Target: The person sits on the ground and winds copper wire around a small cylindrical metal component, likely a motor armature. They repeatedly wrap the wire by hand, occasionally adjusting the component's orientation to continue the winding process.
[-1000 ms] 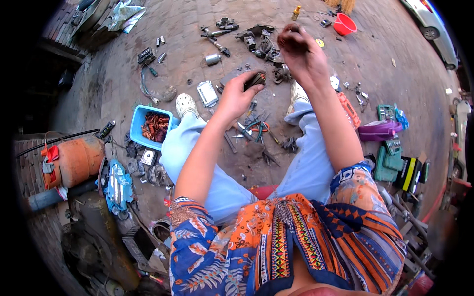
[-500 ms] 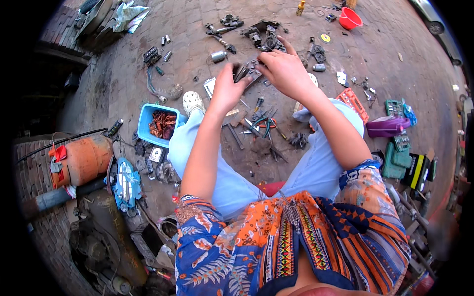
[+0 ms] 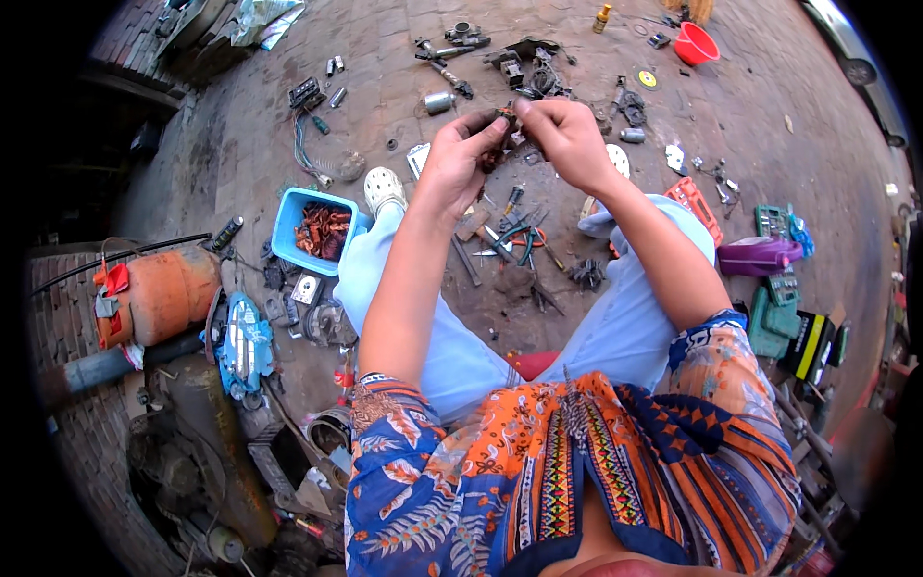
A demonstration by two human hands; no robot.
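Note:
My left hand (image 3: 460, 162) is closed round a small dark part (image 3: 502, 117) with copper-coloured bits, held up above the ground between my knees. My right hand (image 3: 569, 142) pinches at the same part from the right, thumb and fingertips pressed together at its upper end. Fingers cover most of the part, so its exact kind does not show. Below the hands lie pliers (image 3: 519, 240) with red and dark handles, a screwdriver (image 3: 514, 200) and a hammer (image 3: 465, 262). Just beyond them sits a pile of dark greasy metal parts (image 3: 541, 72).
A blue basin (image 3: 279, 240) of copper scraps stands by my left leg. An orange gas cylinder (image 3: 168, 293) lies farther left. On the right are an orange tool case (image 3: 694, 207), a purple jug (image 3: 760, 256) and green cases (image 3: 772, 322). A red bucket (image 3: 696, 44) stands far right.
The right hand's raised index finger has curled in, and both hands have drawn together at the part. Copper-coloured bits now show under the left hand. The whole view has shifted slightly.

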